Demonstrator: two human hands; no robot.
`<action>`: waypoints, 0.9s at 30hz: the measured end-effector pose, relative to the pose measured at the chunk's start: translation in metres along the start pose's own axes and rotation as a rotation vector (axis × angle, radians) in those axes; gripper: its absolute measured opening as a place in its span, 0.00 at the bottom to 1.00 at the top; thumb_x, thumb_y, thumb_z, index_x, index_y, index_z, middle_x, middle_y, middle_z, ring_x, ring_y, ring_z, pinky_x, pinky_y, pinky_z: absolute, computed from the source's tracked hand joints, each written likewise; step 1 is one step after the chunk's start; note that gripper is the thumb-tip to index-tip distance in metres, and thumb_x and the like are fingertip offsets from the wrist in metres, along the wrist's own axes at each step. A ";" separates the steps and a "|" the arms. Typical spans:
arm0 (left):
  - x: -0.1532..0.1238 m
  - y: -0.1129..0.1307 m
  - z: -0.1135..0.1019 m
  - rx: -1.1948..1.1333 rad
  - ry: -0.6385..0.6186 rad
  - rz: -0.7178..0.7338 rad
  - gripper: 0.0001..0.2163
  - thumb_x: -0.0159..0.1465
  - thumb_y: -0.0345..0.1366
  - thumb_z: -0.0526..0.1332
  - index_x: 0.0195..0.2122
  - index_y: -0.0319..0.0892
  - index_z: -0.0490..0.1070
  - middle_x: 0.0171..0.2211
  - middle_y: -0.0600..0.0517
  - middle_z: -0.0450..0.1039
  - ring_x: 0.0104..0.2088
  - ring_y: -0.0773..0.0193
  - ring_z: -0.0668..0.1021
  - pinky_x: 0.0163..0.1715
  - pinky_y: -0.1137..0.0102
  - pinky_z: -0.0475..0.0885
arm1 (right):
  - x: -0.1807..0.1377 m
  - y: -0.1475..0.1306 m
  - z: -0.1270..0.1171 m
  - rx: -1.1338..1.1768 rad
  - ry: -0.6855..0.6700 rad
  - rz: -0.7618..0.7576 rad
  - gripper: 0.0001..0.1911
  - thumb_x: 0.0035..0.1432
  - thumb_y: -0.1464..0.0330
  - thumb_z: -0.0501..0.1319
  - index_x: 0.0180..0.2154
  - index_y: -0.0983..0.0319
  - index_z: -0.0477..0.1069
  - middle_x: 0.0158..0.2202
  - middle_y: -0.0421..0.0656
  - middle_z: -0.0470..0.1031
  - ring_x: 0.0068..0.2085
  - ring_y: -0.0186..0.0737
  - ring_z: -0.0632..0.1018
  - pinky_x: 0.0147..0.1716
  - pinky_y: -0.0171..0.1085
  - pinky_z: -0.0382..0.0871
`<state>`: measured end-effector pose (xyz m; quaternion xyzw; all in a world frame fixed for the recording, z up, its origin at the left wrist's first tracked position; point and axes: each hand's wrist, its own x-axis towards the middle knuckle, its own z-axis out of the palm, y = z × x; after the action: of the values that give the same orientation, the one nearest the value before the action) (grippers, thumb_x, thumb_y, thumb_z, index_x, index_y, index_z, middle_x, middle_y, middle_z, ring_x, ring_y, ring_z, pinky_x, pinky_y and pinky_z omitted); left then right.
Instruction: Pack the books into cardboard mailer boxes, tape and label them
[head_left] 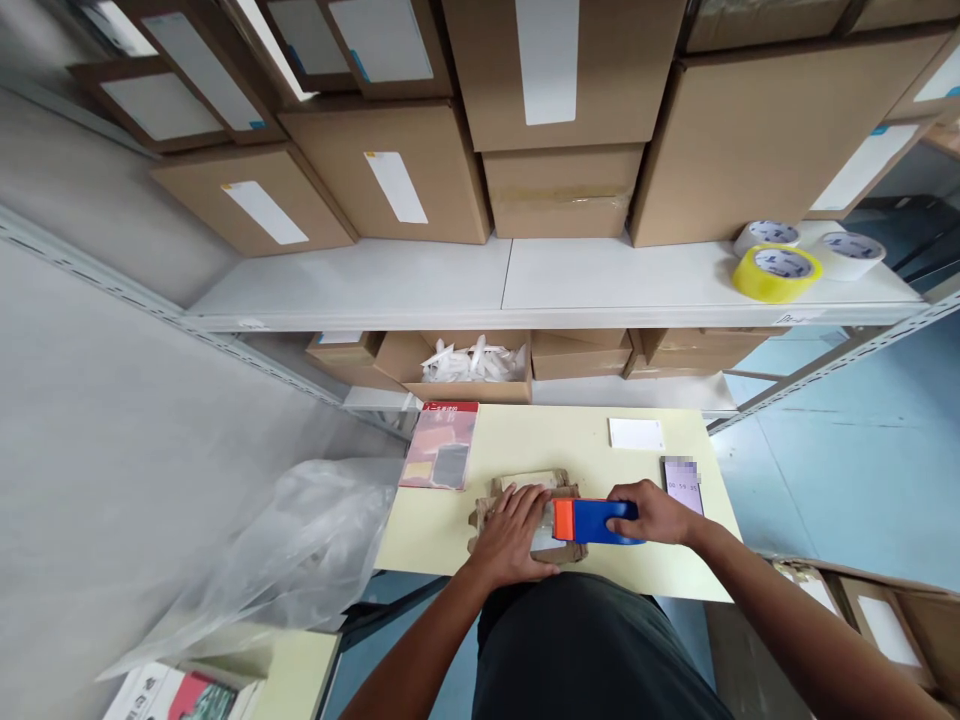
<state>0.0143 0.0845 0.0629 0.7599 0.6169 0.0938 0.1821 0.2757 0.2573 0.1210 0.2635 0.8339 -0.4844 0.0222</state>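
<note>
A blue tape dispenser with an orange front (pixel 604 522) lies on its side in my right hand (pixel 651 512), whose fingers wrap round its back end. Its orange end meets the right side of a small crumpled brown cardboard package (pixel 571 552). Across the top of that package my left hand (pixel 514 535) lies flat with its fingers stretched out. Part of the cardboard is hidden under the left hand. Both hands are over the pale yellow table (pixel 547 435).
A book with a red-topped cover (pixel 439 445), a white card (pixel 636 434) and a phone (pixel 682 485) lie on the table. Behind it stands a shelf (pixel 420 290) with cardboard boxes and tape rolls (pixel 776 275). Clear plastic sheeting (pixel 300 540) hangs at the left.
</note>
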 end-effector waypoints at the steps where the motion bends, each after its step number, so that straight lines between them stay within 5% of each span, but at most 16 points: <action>1: 0.000 0.000 0.000 0.001 0.002 0.000 0.55 0.52 0.67 0.65 0.73 0.42 0.46 0.70 0.38 0.56 0.69 0.41 0.59 0.71 0.47 0.45 | 0.002 -0.003 -0.005 -0.010 -0.011 -0.006 0.11 0.55 0.61 0.63 0.36 0.62 0.77 0.29 0.40 0.78 0.29 0.37 0.75 0.28 0.33 0.65; 13: -0.005 -0.012 0.000 0.053 -0.006 0.019 0.53 0.55 0.69 0.60 0.74 0.42 0.45 0.71 0.39 0.55 0.70 0.42 0.58 0.70 0.48 0.44 | -0.023 0.029 -0.051 -0.188 -0.024 0.075 0.12 0.56 0.59 0.63 0.34 0.61 0.77 0.29 0.43 0.78 0.29 0.40 0.76 0.29 0.35 0.65; 21: -0.008 -0.012 -0.003 0.162 -0.037 0.071 0.46 0.59 0.69 0.57 0.73 0.54 0.48 0.74 0.42 0.47 0.71 0.40 0.55 0.68 0.45 0.45 | -0.023 0.037 -0.033 -0.160 0.042 0.111 0.21 0.58 0.51 0.62 0.36 0.62 0.78 0.29 0.45 0.80 0.29 0.40 0.77 0.29 0.35 0.65; 27: -0.007 -0.011 -0.008 0.238 -0.025 0.088 0.45 0.60 0.69 0.55 0.74 0.54 0.45 0.74 0.43 0.47 0.71 0.42 0.56 0.69 0.45 0.45 | -0.023 0.042 -0.028 -0.136 0.058 0.135 0.23 0.57 0.49 0.62 0.35 0.63 0.78 0.29 0.45 0.80 0.29 0.40 0.77 0.28 0.34 0.64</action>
<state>0.0003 0.0806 0.0665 0.8035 0.5876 0.0183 0.0939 0.3212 0.2868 0.1096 0.3309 0.8455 -0.4164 0.0482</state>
